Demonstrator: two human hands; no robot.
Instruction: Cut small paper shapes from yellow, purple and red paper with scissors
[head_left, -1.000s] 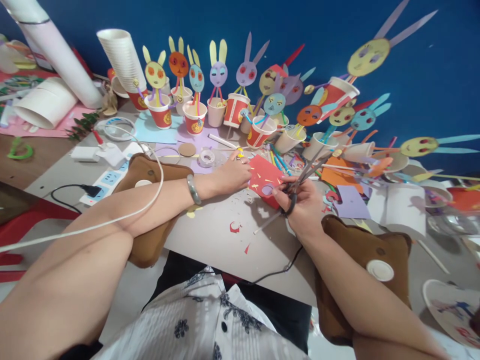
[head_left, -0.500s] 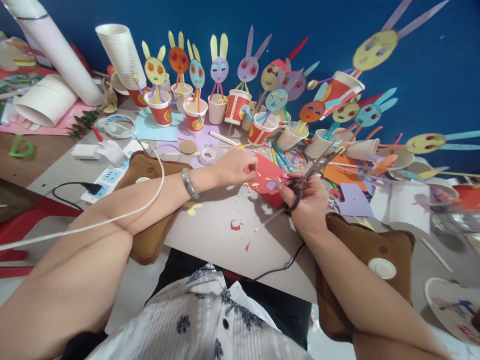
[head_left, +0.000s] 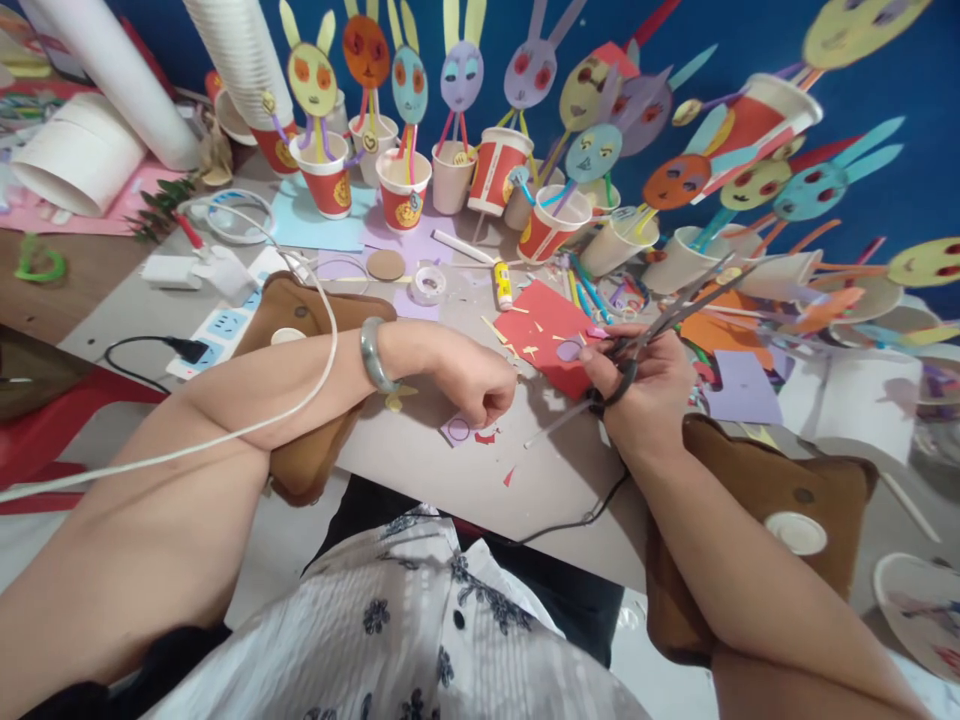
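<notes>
The right hand [head_left: 652, 390] grips the scissors [head_left: 666, 322], whose parted blades could knock the cup [head_left: 679, 262] if the wrist swung outward. Purple paper [head_left: 454, 431] lies beside the left hand [head_left: 476, 380]; whether its curled fingers pinch it cannot be told.

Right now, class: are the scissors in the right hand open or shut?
Open: the scissors in the right hand show two blades spread apart toward their tips.

Glue stick [head_left: 502, 285]: was yellow
Bangle [head_left: 377, 356]: was mottled grey-green
Shirt [head_left: 397, 640]: was white, dark floral print
Near scissors, paper sheet [head_left: 541, 338]: was red
Far wall [head_left: 720, 35]: was deep blue
</notes>
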